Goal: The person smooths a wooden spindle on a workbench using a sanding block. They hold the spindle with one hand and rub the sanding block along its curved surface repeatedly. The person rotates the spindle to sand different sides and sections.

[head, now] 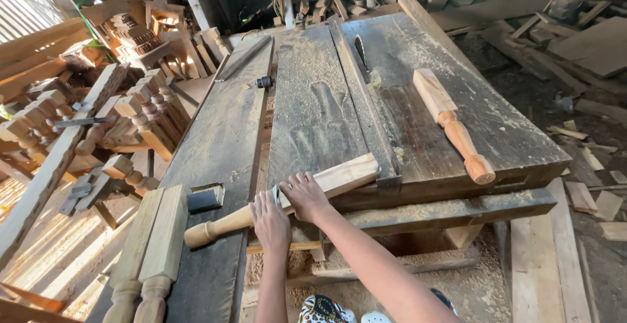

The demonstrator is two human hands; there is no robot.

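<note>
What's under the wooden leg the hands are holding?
Under the turned leg lies the dusty saw table. The left hand and right hand cover its middle, hiding what's beneath there.

A dark, weathered wooden saw table [307, 120] dusted with sawdust, a circular saw blade [360, 52] rising through its slot. On it lie two pale turned wooden legs: one [454, 124] on the right side, one [287, 199] across the near edge. A small dark metal block [204, 198] sits near the left front.
</note>
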